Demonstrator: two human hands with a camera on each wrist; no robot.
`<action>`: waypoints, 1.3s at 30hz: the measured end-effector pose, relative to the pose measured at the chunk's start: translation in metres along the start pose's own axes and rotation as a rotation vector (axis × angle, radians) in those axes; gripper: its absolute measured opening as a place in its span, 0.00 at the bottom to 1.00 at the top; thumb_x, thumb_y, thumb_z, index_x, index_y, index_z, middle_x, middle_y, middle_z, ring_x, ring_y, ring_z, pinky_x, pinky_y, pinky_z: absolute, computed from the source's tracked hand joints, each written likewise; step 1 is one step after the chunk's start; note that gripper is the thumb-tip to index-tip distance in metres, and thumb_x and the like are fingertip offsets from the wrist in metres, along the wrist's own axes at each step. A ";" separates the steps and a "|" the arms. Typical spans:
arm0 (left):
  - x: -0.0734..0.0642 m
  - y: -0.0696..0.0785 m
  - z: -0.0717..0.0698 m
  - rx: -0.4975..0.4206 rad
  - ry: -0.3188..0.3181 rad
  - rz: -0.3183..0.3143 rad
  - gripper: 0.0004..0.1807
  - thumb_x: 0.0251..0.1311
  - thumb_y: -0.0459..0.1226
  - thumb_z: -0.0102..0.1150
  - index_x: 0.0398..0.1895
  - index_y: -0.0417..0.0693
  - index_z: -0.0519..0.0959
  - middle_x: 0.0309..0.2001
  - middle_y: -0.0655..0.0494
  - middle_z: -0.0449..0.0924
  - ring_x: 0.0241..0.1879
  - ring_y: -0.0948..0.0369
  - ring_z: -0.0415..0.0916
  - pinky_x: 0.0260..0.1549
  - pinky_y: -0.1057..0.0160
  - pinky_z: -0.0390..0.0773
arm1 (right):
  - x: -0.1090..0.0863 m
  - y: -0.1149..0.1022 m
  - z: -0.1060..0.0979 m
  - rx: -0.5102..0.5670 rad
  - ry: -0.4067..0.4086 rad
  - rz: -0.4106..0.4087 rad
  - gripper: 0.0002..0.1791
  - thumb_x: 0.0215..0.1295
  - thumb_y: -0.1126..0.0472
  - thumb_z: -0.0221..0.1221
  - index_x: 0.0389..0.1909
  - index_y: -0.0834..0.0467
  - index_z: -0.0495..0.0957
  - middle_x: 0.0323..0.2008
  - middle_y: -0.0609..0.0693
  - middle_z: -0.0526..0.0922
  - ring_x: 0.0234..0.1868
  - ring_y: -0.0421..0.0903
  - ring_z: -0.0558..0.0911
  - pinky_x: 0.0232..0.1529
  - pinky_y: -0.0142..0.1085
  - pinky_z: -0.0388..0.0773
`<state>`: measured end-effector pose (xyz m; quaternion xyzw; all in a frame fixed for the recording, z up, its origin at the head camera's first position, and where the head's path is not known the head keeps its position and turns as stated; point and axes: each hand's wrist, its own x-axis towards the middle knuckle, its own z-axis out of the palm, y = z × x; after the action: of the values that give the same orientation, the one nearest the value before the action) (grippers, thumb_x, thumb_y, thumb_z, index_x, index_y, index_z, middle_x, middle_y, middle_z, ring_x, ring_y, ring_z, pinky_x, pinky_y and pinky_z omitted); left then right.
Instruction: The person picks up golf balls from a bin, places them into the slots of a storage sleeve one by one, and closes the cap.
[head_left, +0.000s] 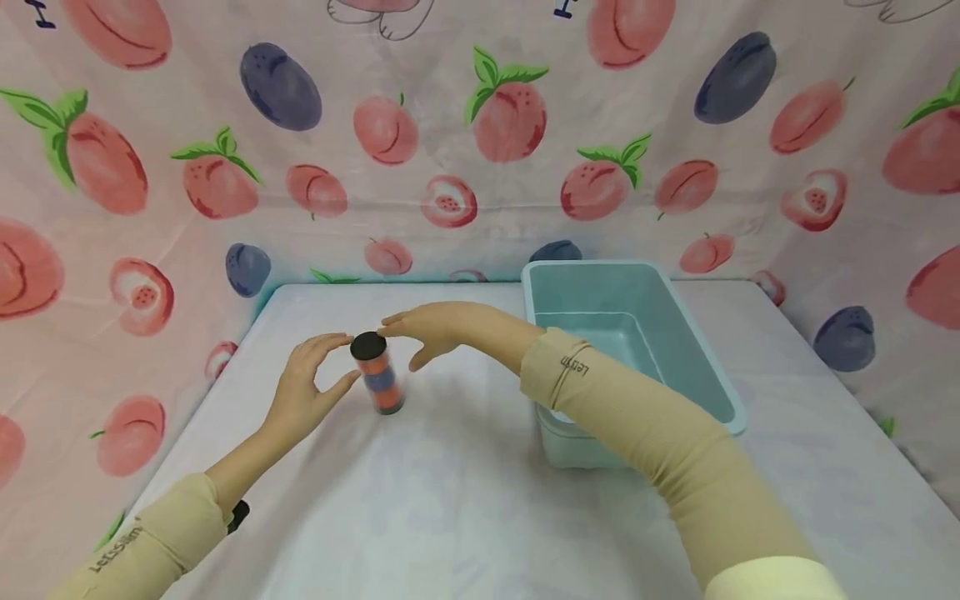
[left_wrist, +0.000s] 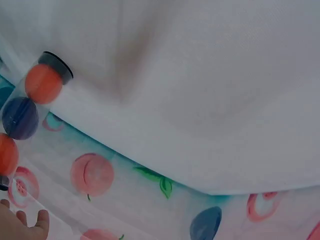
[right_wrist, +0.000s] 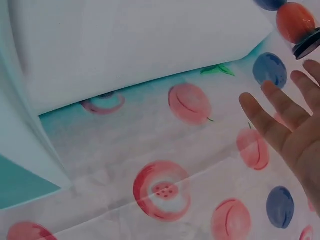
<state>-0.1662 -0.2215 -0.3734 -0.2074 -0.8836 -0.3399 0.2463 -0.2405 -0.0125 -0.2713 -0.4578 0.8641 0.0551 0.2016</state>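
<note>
A clear tube (head_left: 381, 379) with black caps holds orange and blue balls. It looks upright over the white table, left of the middle, in the head view; whether its base touches the cloth I cannot tell. To its left, my left hand (head_left: 303, 387) has its fingers and thumb spread close to the top cap. My right hand (head_left: 431, 327) reaches across from the right, fingertips at the cap's edge. The right wrist view shows straight, spread fingers (right_wrist: 277, 112) close to the cap. At the left wrist view's edge, part of the tube (left_wrist: 32, 102) appears above the left fingers (left_wrist: 42, 220).
A pale blue-green bin (head_left: 701, 350) stands on the right of the table, under my right forearm. The white tablecloth (head_left: 420, 517) covers the table. A fruit-print curtain (head_left: 480, 242) hangs behind and along the sides.
</note>
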 end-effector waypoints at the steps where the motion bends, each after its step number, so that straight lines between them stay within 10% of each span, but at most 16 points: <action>1: 0.000 0.000 -0.003 0.049 -0.004 0.055 0.26 0.46 0.26 0.69 0.52 0.37 0.75 0.53 0.40 0.75 0.56 0.44 0.66 0.55 0.42 0.67 | 0.000 -0.001 0.000 -0.010 -0.012 -0.015 0.40 0.65 0.50 0.58 0.73 0.51 0.51 0.75 0.46 0.48 0.74 0.45 0.54 0.74 0.40 0.52; 14: 0.006 -0.014 -0.011 0.312 -0.102 0.431 0.27 0.38 0.31 0.72 0.48 0.39 0.77 0.47 0.43 0.79 0.47 0.47 0.73 0.47 0.45 0.74 | 0.002 -0.012 -0.002 -0.013 -0.038 -0.015 0.32 0.67 0.59 0.56 0.71 0.53 0.59 0.72 0.47 0.59 0.72 0.43 0.58 0.72 0.37 0.56; 39: 0.016 -0.015 -0.018 0.421 -0.007 0.746 0.23 0.71 0.43 0.37 0.42 0.39 0.81 0.41 0.42 0.82 0.37 0.46 0.78 0.37 0.48 0.80 | -0.022 -0.014 -0.002 -0.088 -0.158 0.000 0.34 0.69 0.50 0.53 0.73 0.46 0.52 0.74 0.45 0.53 0.74 0.44 0.53 0.74 0.41 0.52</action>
<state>-0.1816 -0.2414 -0.3599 -0.4593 -0.7989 -0.0388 0.3863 -0.2184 -0.0045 -0.2597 -0.4604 0.8423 0.1289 0.2489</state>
